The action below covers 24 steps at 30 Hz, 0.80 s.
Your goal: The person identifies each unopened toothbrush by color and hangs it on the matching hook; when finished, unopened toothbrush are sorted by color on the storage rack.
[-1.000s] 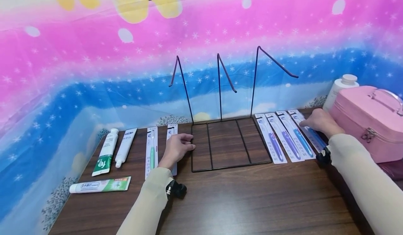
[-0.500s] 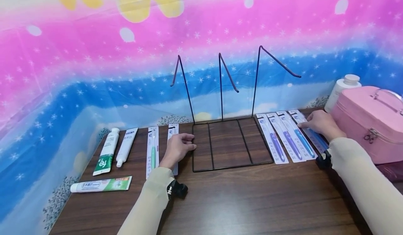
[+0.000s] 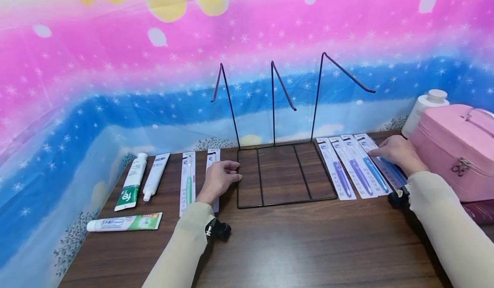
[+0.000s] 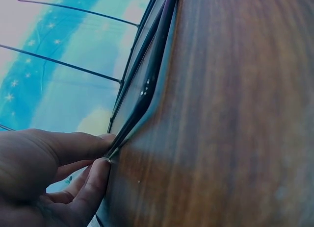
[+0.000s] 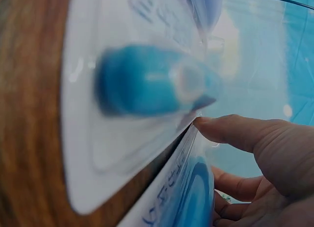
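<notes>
A black wire rack (image 3: pixel 287 203) lies flat-based on the table, its three bent prongs standing up at the back. My left hand (image 3: pixel 219 180) pinches the left wire of its base between thumb and fingers, as the left wrist view shows with the hand (image 4: pixel 54 173) at the frame. At the right, my right hand (image 3: pixel 399 151) holds the outermost packaged blue toothbrush (image 3: pixel 391 171) across its width, thumb at the near-left edge; its far side is partly hidden. Beside it lie a packaged blue toothbrush (image 3: pixel 372 174) and two packaged purple toothbrushes (image 3: pixel 341 178).
Left of the rack lie a packaged green toothbrush (image 3: pixel 188 185) and another pack (image 3: pixel 213 156) partly behind my left hand. Farther left are a green-white toothpaste tube (image 3: pixel 132 183), a white tube (image 3: pixel 156 176) and a third tube (image 3: pixel 127 222). A pink case (image 3: pixel 451 150) and white bottle (image 3: pixel 424 110) stand right.
The view has shifted slightly. Both hands stay in the same places, and the rack and toothbrush packs show no clear movement.
</notes>
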{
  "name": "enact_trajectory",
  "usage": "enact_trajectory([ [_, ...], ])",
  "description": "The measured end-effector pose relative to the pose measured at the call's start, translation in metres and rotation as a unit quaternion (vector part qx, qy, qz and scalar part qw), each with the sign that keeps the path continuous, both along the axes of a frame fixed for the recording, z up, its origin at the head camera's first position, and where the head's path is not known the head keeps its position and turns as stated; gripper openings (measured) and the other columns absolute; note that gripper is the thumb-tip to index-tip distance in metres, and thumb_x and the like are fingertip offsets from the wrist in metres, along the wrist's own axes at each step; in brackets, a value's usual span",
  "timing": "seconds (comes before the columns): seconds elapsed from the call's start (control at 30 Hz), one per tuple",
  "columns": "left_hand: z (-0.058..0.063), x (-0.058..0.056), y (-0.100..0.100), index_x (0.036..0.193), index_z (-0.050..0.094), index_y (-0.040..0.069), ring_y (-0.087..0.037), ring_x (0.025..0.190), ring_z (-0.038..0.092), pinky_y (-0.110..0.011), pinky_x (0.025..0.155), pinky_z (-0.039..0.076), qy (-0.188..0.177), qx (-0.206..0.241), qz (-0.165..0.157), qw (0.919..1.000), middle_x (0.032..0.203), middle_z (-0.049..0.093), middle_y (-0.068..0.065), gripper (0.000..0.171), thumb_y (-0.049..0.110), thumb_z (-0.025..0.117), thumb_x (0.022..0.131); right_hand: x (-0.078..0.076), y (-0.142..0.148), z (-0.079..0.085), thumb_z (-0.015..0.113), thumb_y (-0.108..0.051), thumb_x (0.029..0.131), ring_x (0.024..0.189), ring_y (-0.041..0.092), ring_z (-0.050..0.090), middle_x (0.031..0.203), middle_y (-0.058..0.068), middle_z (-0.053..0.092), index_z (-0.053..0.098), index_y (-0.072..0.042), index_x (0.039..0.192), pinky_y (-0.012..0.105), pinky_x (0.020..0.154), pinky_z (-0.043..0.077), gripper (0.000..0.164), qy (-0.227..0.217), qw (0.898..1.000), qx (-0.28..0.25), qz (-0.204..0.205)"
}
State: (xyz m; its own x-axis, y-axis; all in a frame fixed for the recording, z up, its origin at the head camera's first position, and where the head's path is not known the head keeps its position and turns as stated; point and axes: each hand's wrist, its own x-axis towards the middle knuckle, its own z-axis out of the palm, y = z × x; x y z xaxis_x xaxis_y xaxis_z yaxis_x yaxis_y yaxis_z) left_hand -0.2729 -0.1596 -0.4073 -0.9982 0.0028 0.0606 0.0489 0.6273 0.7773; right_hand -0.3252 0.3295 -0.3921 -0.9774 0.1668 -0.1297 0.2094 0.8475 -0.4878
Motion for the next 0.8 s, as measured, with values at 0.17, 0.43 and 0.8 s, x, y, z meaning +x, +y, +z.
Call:
enact_trajectory([
  [0.17,-0.002,0.001,0.0,0.116,0.071,0.008,-0.018,0.089,0.065,-0.034,0.076,0.053,0.0,0.001,0.002,1.0,0.097,0.07,-0.007,0.034,0.007,0.077,0.083,0.0,0.004,-0.003,0.071,-0.04,0.085,0.073,0.027,0.061,0.087,0.019,0.064,0.059,0.01,0.113,0.034,0.061,0.049,0.059,-0.015,0.999,-0.037,-0.003],
  [0.43,-0.001,0.002,0.002,0.117,0.07,0.008,-0.018,0.089,0.065,-0.034,0.077,0.053,-0.003,0.009,0.002,0.9999,0.099,0.07,-0.007,0.035,0.007,0.077,0.083,0.006,0.005,0.009,0.067,-0.028,0.09,0.093,0.041,0.052,0.11,0.03,0.054,0.057,0.01,0.117,0.047,0.073,0.044,0.048,0.053,0.998,-0.046,0.0],
  [0.8,0.0,0.001,0.0,0.117,0.07,0.009,-0.017,0.09,0.065,-0.034,0.078,0.053,-0.002,0.007,0.006,1.0,0.1,0.07,-0.007,0.035,0.007,0.077,0.083,0.014,-0.004,0.034,0.062,-0.023,0.093,0.093,0.045,0.053,0.113,0.034,0.052,0.05,0.01,0.125,0.05,0.07,0.05,0.047,0.12,0.991,-0.06,0.002],
])
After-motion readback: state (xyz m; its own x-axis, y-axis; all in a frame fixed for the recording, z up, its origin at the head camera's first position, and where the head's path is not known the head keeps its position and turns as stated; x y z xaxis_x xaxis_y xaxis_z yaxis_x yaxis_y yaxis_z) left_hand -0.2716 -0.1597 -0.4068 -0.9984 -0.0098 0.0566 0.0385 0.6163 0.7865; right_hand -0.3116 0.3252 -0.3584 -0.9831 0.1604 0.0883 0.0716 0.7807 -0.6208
